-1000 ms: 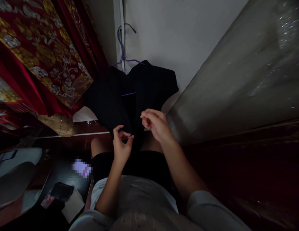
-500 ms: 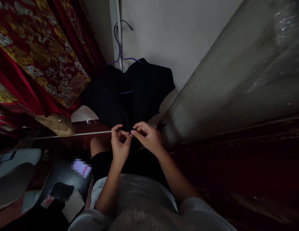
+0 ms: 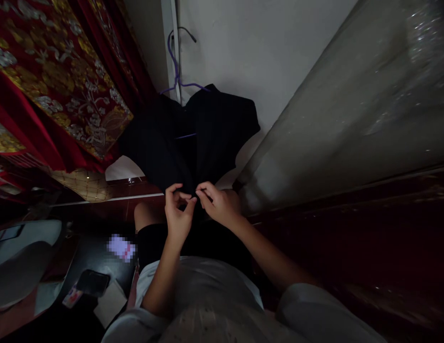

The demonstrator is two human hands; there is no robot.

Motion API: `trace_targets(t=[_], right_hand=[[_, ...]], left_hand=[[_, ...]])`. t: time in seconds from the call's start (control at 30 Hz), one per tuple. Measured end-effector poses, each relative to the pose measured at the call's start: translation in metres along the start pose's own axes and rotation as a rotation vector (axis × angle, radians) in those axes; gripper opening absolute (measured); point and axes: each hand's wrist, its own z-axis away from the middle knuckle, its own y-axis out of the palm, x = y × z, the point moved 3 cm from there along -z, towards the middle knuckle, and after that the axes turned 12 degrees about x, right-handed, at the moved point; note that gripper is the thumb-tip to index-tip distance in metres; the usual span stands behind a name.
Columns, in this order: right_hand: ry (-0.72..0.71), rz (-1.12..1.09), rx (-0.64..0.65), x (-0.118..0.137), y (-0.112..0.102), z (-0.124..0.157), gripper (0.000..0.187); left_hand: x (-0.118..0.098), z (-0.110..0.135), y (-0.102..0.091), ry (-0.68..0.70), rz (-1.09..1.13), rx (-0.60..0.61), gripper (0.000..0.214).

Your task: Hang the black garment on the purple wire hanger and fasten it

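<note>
And here we are at the dark garment (image 3: pixel 227 124), slung on a purple hanger (image 3: pixel 176 71), hook up by the white strip (image 3: pixel 175 52) on the pale wall (image 3: pixel 261 43)! It hangs right ahead of the seated person, front parted, its lower end down between the knees.

In comes the left hand (image 3: pixel 179 218), thumb and fingers drawn together, grip clamped on the garment's front edge, forefinger riding high. Facing it, just beside, the right hand (image 3: pixel 222 204): thumb and forefinger tips meet in a tight pinch at that same edge. Anything between those tips? Too small and dark to tell!

Out on the left, red cloth (image 3: pixel 64 71) hangs thick with gold and silver embroidery, its hem near the garment's shoulder. Over on the right, a grey panel (image 3: pixel 325 124) leans in at a slant.

Down low on the left, a black counter (image 3: pixel 87 255) bears a black case (image 3: pixel 94 282), a small card (image 3: pixel 72 296), white paper (image 3: pixel 110 302) and a pixelated bright patch (image 3: pixel 120 247).
</note>
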Motion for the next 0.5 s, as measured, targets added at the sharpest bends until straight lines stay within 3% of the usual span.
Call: trace_targets(t=[0.2, 0.3, 0.43, 0.5], right_hand=[[-0.311, 0.355, 0.063, -0.013, -0.016, -0.023, 0.018], [-0.433, 0.449, 0.019, -0.015, -0.033, -0.043, 0.02], [-0.374, 0.557, -0.122, -0.015, -0.069, -0.088, 0.023], [-0.312, 0.6, -0.189, -0.008, -0.089, -0.116, 0.024]], left_hand=[[-0.004, -0.005, -0.006, -0.004, -0.058, 0.061, 0.04], [-0.009, -0.008, -0.01, 0.005, -0.112, 0.092, 0.033], [-0.011, -0.007, -0.011, 0.0, -0.144, 0.152, 0.028], [-0.013, -0.006, -0.01, 0.005, -0.174, 0.198, 0.016]])
